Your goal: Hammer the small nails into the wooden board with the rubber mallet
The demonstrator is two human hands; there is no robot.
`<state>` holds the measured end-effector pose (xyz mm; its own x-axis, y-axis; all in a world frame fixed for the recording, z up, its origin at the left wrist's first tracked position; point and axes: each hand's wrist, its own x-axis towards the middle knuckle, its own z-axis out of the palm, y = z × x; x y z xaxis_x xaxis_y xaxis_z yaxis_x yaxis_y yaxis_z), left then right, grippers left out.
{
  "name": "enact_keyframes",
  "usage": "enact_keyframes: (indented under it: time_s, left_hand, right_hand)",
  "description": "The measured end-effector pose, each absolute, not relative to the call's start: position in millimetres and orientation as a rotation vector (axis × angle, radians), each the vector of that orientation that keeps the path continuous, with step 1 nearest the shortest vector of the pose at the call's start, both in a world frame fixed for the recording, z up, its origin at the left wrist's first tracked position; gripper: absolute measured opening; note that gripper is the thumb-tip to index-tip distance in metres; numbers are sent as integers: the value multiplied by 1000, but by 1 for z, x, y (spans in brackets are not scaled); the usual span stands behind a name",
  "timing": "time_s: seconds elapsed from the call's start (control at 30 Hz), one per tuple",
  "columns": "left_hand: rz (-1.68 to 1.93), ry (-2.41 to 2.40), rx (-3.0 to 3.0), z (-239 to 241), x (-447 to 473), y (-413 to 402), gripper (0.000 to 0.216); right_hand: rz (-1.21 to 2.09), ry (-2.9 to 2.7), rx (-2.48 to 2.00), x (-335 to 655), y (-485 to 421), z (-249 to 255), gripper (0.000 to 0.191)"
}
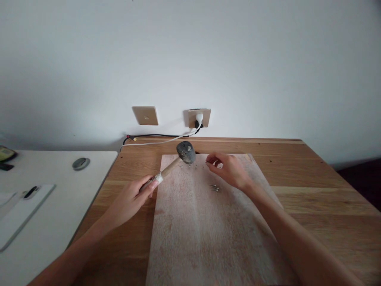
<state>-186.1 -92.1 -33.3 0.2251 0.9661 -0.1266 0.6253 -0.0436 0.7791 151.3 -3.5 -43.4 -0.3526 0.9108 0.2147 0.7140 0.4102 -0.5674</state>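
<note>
Head view is showing a pale board [208, 226] lying nearest on the wooden table [312, 186], both forearms reaching over it. Further in, the left hand [131, 196] is closing round the taped wooden handle of a mallet [178, 159], whose dark head is hanging just above the board's far end. The right hand [229, 170] is pinching something small at its fingertips, likely a nail, though it is too small to tell; a few loose nails [214, 187] are lying just beside that wrist. To my eye, striking well is calling for an upright nail, fingers kept low on it, and light opening taps. Beyond, a white plug [199, 118] is sitting in the wall socket
</note>
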Motion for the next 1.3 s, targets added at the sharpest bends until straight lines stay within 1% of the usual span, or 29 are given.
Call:
enact_keyframes:
  time_s: [0.23, 0.33, 0.53, 0.67, 0.8, 0.97, 1.13, 1.3]
  left_hand:
    - [570, 1466, 1729, -28, -185, -95, 47]
    - [567, 1457, 1733, -30, -185, -95, 46]
    - [543, 1443, 1736, -27, -181, -95, 48]
    - [537, 1434, 1763, -24, -177, -95, 47]
    - [524, 1443, 1801, -25, -170, -91, 44]
    - [522, 1415, 1879, -25, -158, -81, 43]
    - [488, 1399, 1998, -28, -151, -71, 42]
    - [452, 1422, 2023, -34, -151, -69, 44]
  right_hand:
    - [470, -2222, -1274, 140, 0, -68, 15]
    - [447, -2245, -1240, 141, -2, -69, 16]
    - [429, -2235, -1233, 141, -2, -73, 14]
    - [431, -2191, -1277, 141, -3, -75, 19]
    - [429, -2182, -1303, 140, -4, -75, 16]
    - [385, -2128, -1364, 157, -4, -72, 24]
    - [340, -2103, -1428, 196, -10, -63, 16]
    - [341, -2187, -1445, 219, -29, -59, 14]
